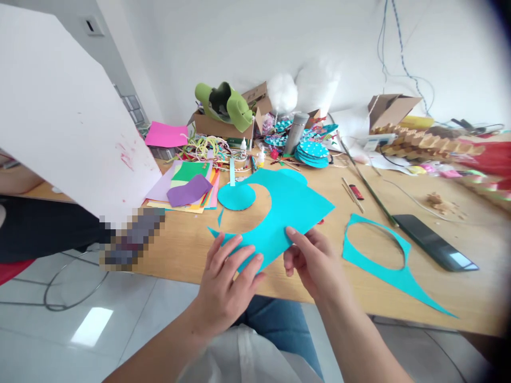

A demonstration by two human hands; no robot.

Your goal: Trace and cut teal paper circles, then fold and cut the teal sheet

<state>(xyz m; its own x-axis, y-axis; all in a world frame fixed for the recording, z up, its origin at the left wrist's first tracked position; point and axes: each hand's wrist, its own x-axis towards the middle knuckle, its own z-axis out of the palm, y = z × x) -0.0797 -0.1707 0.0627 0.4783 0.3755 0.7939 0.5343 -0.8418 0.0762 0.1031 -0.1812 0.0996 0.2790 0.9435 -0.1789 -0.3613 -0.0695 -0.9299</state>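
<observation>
A turquoise sheet of craft paper (285,210) with a round bite cut from its left side lies near the table's front edge. My left hand (229,276) rests flat on its lower left part, fingers spread. At the sheet's near right edge, my right hand (313,260) pinches the paper between thumb and fingers. Just left of the sheet sits a turquoise paper disc (236,197), with a small turquoise scrap (221,216) below it. Part of another turquoise disc (295,177) shows behind the sheet. To the right lies a turquoise offcut (373,270) with a round hole.
Coloured paper sheets (190,186) are piled at left beside a white board (75,106). A dark phone (435,242), a red lighter (356,192) and a long thin stick (367,183) lie at right. Behind stand a grey flask (296,133), glue bottles and patterned discs (312,153).
</observation>
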